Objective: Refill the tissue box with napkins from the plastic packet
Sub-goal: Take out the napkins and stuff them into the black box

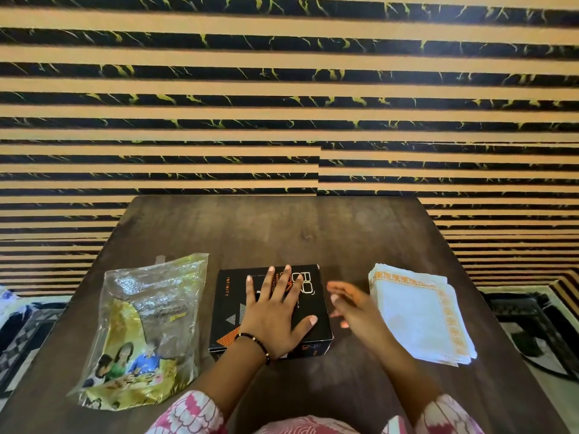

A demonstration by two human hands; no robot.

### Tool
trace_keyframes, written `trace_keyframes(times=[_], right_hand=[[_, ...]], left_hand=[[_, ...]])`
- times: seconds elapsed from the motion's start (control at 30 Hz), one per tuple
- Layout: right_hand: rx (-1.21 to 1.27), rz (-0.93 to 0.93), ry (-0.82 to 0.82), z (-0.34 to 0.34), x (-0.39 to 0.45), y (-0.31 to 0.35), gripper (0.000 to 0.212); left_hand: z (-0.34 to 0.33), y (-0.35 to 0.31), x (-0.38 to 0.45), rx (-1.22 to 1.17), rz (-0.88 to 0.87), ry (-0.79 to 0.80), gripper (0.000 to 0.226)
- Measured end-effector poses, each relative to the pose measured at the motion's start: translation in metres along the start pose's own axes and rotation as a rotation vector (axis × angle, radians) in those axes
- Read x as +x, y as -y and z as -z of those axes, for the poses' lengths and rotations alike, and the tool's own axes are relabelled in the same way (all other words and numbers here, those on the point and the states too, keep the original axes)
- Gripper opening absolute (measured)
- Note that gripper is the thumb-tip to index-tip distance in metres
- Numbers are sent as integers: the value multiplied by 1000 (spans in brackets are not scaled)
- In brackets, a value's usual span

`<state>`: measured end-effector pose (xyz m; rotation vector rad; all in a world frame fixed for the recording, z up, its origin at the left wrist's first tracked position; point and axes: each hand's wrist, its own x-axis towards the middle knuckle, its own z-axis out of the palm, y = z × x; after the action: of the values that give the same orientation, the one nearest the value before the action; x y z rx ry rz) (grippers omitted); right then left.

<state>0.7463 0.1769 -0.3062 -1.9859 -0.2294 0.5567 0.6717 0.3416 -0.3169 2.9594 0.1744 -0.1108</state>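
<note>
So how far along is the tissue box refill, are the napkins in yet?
Not yet. The napkins sit stacked on the table, out of the flattened plastic packet. The left hand presses flat on the closed black tissue box; the right hand hovers, blurred, beside the stack. Opening and loading remain.
</note>
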Motion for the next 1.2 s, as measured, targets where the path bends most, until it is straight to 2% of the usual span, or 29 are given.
trace_keyframes(times=[0.13,0.33,0.5,0.6,0.73,0.8,0.93,1.03,1.1,1.2], right_hand=[[-23,58,27,-3,29,18,36],[-27,92,92,5,49,13,19],[31,-9,-70,24,59,6,24],[-211,-90,-115,34,57,-8,25],[-578,74,-93,16,38,-27,44],[-658,151,-93,-1,29,-46,53],[-798,23,-128,-14,15,-84,67],[-951,9,-103,-17,6,-96,78],[-995,13,-163,-17,11,-97,79],[-968,-23,-93,-11,21,-92,76]], left_hand=[[0,1,-1,3,-1,-5,78],[2,-2,-2,-19,22,-36,78],[0,-2,-1,-28,24,-32,81],[-1,-1,1,-22,22,-21,81],[-2,-1,2,-20,14,-15,79],[-3,-1,2,-19,14,-22,81],[-3,2,2,-41,10,-33,82],[-3,5,2,-52,-5,-40,81],[-1,9,6,-48,-18,-37,81],[3,18,17,-29,-48,-15,83]])
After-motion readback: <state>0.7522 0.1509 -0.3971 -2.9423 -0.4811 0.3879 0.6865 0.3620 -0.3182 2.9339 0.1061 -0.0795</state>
